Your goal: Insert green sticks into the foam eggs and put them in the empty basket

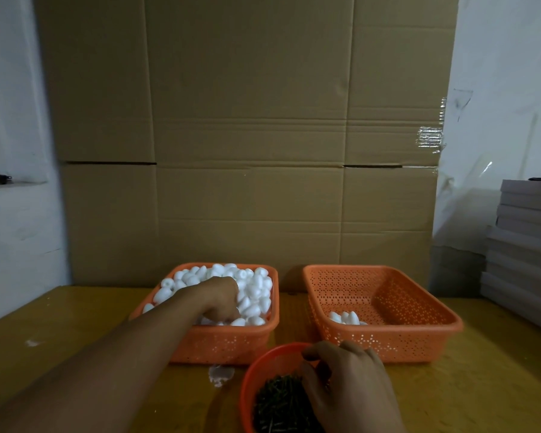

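Note:
The left orange basket [225, 342] is heaped with white foam eggs [253, 285]. My left hand [222, 300] reaches into it, fingers curled down around an egg at the pile's near edge. The right orange basket [397, 342] holds a few foam eggs [345, 317] in its near left corner; any sticks in them are hidden. In front of the baskets, a round orange bowl [247, 379] holds dark green sticks [278, 401]. My right hand [347, 382] hovers over the bowl's right side, thumb and forefinger close together near the far rim. Its fingertips hide whatever they may hold.
Both baskets sit on a yellow wooden table [75, 323] in front of a tall cardboard sheet [247, 135]. A stack of grey boards [525, 245] stands at the right edge. A small white scrap [221, 375] lies just left of the bowl.

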### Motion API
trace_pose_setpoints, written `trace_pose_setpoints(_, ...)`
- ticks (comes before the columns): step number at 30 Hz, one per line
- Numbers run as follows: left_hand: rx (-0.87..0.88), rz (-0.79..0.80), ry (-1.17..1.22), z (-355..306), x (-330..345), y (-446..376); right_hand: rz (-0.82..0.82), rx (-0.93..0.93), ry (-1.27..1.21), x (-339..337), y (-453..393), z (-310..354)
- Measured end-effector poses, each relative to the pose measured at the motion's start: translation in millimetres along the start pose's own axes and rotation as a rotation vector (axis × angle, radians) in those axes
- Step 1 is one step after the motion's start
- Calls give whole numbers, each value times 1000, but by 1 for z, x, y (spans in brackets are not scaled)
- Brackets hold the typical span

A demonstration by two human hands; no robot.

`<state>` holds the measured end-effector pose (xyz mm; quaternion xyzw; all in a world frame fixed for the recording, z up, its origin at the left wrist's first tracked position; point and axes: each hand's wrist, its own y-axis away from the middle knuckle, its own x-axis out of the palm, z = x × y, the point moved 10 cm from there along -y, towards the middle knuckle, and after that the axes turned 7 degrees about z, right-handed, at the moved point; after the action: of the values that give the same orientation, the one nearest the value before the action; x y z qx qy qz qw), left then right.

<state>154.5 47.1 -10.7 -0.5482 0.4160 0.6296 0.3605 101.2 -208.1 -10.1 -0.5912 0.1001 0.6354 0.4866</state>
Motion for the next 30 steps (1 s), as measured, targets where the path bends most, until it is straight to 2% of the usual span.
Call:
trace_pose_setpoints(7, -20, -108, 99, 7, -4, 2, 6, -6, -41, 1, 3, 0)
trace_pose_setpoints(15, 20, -511, 240, 1, -30, 29, 40, -12, -39, 2, 3, 0)
trace_pose_setpoints(18, 72, -648, 313, -3, -38, 49, 105, 9, -51, 7, 4, -1)
trace_pose_setpoints(23, 190, -830, 571, -6, -44, 85, 295, 52, 6, 22, 5, -4)
trace_pose_setpoints(26, 269, -841, 667, -14, -39, 102, 361, 51, 53, 29, 5, -5)
trace_pose_setpoints(30, 361, -679, 799, -30, -20, 106, 427, 29, 90, 41, 6, -5)
